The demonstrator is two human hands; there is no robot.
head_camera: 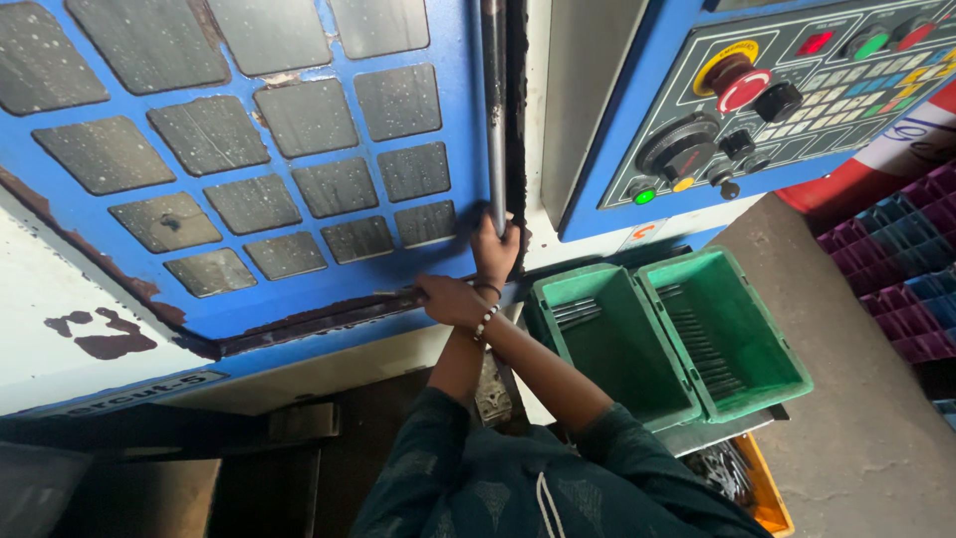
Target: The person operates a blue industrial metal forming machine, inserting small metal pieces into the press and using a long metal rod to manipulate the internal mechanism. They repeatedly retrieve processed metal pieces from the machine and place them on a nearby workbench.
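Observation:
My left hand (495,249) reaches up across my other arm and grips the lower end of the vertical steel door handle (493,110) on the blue machine door (453,60). My right hand (450,299), with a bead bracelet on its wrist, lies closed against the door's lower edge (299,319). What looks like a thin metal rod (393,293) sticks out of it to the left. The door has several dirty window panes (309,117).
Two green bins (607,403) (787,374) holding thin metal rods stand at the right of my arms. An orange tray (772,503) of parts sits below them. A control panel (797,100) with a red stop button (742,90) and knobs is at the upper right. Purple and blue crates (911,259) stand at the far right.

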